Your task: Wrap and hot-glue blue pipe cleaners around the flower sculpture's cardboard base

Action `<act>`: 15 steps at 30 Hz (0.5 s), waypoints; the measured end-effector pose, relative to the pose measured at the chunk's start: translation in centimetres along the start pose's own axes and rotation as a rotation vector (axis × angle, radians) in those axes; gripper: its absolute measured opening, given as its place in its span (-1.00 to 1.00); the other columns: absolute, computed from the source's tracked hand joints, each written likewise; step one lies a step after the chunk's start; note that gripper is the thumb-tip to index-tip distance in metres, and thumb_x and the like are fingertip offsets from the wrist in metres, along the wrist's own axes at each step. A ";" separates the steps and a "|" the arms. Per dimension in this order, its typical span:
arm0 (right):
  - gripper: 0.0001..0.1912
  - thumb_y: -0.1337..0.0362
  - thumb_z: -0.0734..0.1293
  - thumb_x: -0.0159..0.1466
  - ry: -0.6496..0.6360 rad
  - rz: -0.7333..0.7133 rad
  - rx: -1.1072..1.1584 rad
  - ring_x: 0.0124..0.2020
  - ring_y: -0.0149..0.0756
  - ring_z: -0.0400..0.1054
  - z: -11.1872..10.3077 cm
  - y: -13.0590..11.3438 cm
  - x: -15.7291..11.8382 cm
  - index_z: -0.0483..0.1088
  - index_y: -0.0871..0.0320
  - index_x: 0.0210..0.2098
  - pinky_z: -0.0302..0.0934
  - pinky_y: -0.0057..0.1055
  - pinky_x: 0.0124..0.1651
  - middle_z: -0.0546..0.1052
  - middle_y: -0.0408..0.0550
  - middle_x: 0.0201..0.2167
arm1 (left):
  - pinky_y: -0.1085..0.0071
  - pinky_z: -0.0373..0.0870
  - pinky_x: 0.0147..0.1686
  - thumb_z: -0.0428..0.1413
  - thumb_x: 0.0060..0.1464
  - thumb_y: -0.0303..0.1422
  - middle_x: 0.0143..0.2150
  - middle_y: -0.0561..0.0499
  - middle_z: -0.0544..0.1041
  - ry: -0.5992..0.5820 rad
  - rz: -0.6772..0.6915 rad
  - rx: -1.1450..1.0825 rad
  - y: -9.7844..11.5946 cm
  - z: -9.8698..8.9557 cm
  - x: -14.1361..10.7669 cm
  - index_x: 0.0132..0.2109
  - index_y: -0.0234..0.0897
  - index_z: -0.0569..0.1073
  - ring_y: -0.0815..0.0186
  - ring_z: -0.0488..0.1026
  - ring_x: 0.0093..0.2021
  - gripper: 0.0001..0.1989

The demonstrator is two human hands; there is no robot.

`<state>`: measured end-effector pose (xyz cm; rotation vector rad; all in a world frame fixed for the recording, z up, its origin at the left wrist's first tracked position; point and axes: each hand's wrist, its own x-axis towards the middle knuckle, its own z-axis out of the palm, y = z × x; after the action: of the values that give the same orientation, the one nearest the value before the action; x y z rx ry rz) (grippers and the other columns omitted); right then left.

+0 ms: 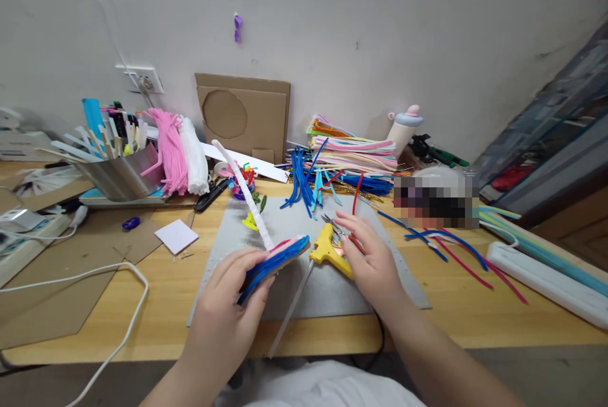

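My left hand point(228, 306) is closed round a flat piece edged with blue pipe cleaner point(278, 256), which has a white wrapped stick point(247, 198) rising from it up and to the left. At the yellow glue gun point(325, 247), my right hand point(368, 255) is over the handle side, its fingers bent beside small scissors point(334, 226) with red handles. Whether those fingers grip the scissors is hard to make out. A clear glue stick point(291, 311) sticks out of the gun's back toward the table's front edge. All this is above a grey mat point(223, 280).
Blue pipe cleaners point(300, 182) and pastel bundles point(356, 150) lie at the back. A metal holder point(121, 173) with sticks stands left, near pink bundles point(171, 154). Cardboard point(266, 116) leans on the wall. A white power strip point(546, 283) is at right; a white cable point(137, 318) crosses left.
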<state>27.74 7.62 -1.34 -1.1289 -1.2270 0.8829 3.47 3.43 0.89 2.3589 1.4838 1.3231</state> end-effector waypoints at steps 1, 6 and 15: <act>-0.75 0.30 0.37 0.21 -0.007 0.100 0.088 0.29 -0.04 0.28 -0.3 0.4 0.5 0.57 0.08 -0.12 -0.17 0.09 0.44 0.53 0.06 0.15 | 0.43 0.46 0.01 0.11 0.21 -0.43 -0.04 0.01 0.54 0.002 -0.002 0.002 0.0 0.0 0.0 0.03 -0.13 0.40 0.33 0.51 -0.01 -0.75; -0.69 0.26 0.41 0.14 -0.149 0.334 0.361 0.08 -0.02 0.51 -0.9 1.3 1.1 0.55 0.14 -0.11 0.39 -0.02 0.13 0.61 0.15 0.01 | 0.41 0.47 0.00 0.11 0.21 -0.44 -0.05 0.00 0.54 0.014 -0.007 -0.004 0.1 0.1 0.0 0.02 -0.14 0.41 0.32 0.52 -0.03 -0.76; -0.72 0.26 0.63 -0.06 -0.040 0.320 0.499 -0.38 -0.31 0.59 -0.4 2.0 0.8 0.59 0.13 -0.36 0.53 -0.37 -0.19 0.65 -0.10 -0.41 | 0.38 0.49 -0.03 0.10 0.21 -0.43 -0.05 -0.02 0.55 0.003 -0.019 -0.011 0.1 0.0 0.0 0.01 -0.14 0.42 0.29 0.52 -0.03 -0.77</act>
<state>28.37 8.77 -3.12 -0.9104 -0.7973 1.3711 3.53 3.41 0.95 2.3311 1.4918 1.3271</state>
